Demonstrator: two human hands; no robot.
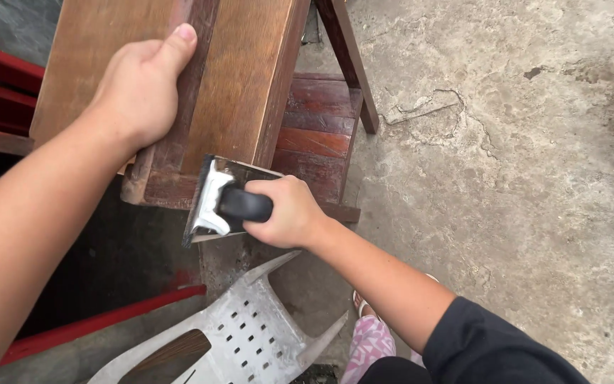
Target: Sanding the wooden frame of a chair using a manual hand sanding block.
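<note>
We note matt, worn wood on the furniture piece (236, 78), a shiny metal scraper blade (211, 199) with glossy black plastic handle (244, 205), and rough cracked concrete floor (506, 156).

A metal scraper (214, 195) with a wide flat blade and black handle lies tilted against the lower edge of a brown wooden panel (243, 78), whose worn, grooved surface slopes toward the camera.

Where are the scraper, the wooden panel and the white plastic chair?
scraper (230, 201): head view, on its black handle beside the right hand.
wooden panel (239, 78): head view, on the bare brown face.
white plastic chair (254, 334): head view, on the perforated seat.
</note>
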